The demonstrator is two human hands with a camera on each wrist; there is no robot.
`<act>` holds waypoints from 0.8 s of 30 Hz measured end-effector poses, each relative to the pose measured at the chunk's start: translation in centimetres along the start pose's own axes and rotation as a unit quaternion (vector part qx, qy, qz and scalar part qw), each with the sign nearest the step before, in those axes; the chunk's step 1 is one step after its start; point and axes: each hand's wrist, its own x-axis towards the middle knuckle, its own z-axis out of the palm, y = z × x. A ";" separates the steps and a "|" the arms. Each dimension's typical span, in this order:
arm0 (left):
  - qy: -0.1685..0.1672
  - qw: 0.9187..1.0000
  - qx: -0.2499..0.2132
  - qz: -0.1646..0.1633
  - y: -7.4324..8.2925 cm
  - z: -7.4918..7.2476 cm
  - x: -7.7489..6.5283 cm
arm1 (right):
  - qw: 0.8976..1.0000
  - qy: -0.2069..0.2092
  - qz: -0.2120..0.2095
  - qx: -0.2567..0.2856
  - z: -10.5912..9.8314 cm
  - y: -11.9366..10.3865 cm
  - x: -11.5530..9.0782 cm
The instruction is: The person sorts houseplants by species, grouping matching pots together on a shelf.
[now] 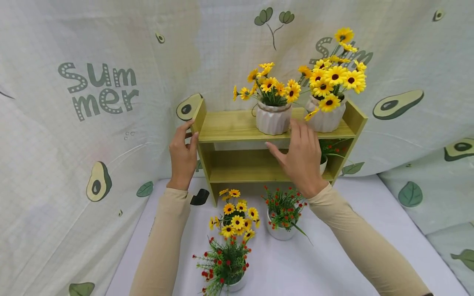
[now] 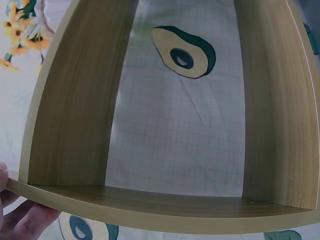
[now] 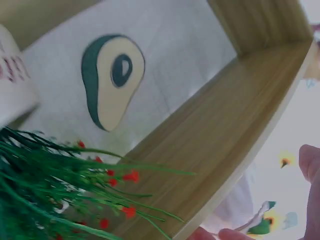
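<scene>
A two-tier wooden shelf stands against the cloth backdrop. My left hand holds its left side panel near the top, with fingers along the outer face and the thumb toward the front. On the top board are two ribbed white pots of yellow flowers, a shorter one in the middle and a taller one at the right end. My right hand reaches up before the shelf, fingers extended with tips at the shorter pot's lower right, thumb spread away. That hand partly hides the taller pot's base.
A red-flowered plant in a white pot stands at the lower tier's right end. Before the shelf, on the white table, are another red-flowered pot, a yellow-flowered plant and a nearer red-flowered plant. A black object lies by my left wrist.
</scene>
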 end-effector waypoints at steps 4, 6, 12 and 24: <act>0.001 1.000 -0.001 0.000 0.0 0.0 0.0 | 0.999 -0.008 -0.035 0.017 -0.6 0.5 -3.0; 0.001 1.000 0.001 -0.001 -0.1 0.0 0.0 | 0.998 -0.014 -0.046 0.034 -0.9 0.8 -4.4; 0.002 1.000 -0.001 -0.001 -0.2 0.2 0.0 | 0.996 -0.038 -0.048 0.067 -1.2 2.8 -9.1; 0.001 1.000 0.001 0.001 -0.4 0.2 0.0 | 0.992 -0.056 0.075 0.083 -0.4 8.3 -18.1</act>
